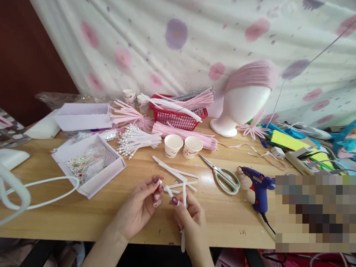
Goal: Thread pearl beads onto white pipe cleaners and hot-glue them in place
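Observation:
My left hand [139, 209] is closed in a pinch on a small white pearl bead [160, 181] near the table's front. Close beside it on the right, my right hand [191, 218] grips a white fuzzy craft stem [183, 243]; white lengths stick out above and below the fingers, and whether they are one bent piece or two I cannot tell. Just beyond the hands lie several loose white stems [169, 168]. A bundle of white stems tipped with pearls [139, 141] rests farther back, left of two paper cups [173, 145].
An open box [91, 191] of beads lies at left, near a white looped tube [47, 181]. Scissors [226, 180] and a blue glue gun [260, 189] lie at right. Behind are a pink stem bundle [186, 136], a red basket [178, 120] and a foam head [241, 105].

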Demonstrator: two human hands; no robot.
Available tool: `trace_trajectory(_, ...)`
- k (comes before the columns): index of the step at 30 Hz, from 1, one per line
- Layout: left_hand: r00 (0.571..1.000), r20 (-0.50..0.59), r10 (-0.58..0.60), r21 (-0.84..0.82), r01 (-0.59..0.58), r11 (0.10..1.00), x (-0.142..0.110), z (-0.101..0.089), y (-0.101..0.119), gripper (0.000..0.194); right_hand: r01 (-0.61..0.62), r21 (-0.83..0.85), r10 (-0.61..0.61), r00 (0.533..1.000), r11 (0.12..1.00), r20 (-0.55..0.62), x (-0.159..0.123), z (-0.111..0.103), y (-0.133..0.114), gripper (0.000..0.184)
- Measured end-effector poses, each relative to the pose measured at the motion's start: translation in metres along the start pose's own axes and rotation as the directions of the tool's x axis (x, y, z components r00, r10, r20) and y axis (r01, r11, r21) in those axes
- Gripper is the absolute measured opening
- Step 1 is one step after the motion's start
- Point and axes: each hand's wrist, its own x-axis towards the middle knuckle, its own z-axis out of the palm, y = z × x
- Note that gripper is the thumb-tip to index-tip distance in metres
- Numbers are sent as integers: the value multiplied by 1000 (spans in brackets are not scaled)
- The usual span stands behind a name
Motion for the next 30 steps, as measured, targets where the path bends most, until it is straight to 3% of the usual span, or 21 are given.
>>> trace_trajectory(5, 1000, 22, -6, 9, 6, 1000, -3, -1, -3, 32, -3, -5, 3, 998, 1000, 55, -3, -1, 4, 47)
trace_trajectory(30, 994, 77, 78, 244, -95, 965, -7, -4, -5, 36, -26, -76, 35, 993, 997, 117, 0, -12, 5, 49)
